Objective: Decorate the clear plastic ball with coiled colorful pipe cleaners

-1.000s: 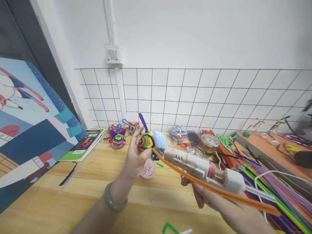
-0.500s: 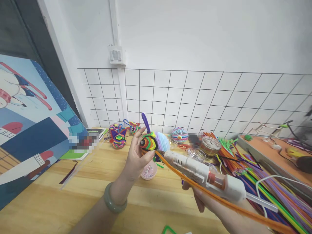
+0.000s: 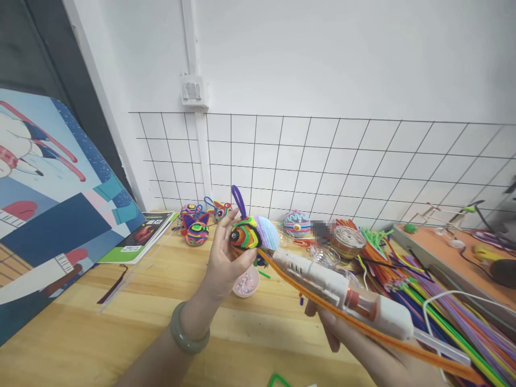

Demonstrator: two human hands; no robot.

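Observation:
Between the fingers and thumb of my left hand is a round ornament wound with pipe cleaners. It has lilac and light blue stripes, a multicoloured eye patch and a purple loop on top. My right hand grips a white hot glue gun from below, and its handle is mostly hidden. The gun's nozzle meets or nearly meets the ornament's lower right side; actual contact I cannot tell. From the ornament, an orange pipe cleaner runs along the gun towards the lower right. A clear glue stick pokes out of the gun's back.
Below the ornament sits a pink bowl of small beads. Finished ornaments stand at the back left, and a striped one at the back. Pipe cleaners and an orange-topped box fill the right. A picture board leans at left.
The glue gun and my right hand have shifted slightly right and down. The ornament has moved a little to the left with my left hand, both hands keeping their hold.

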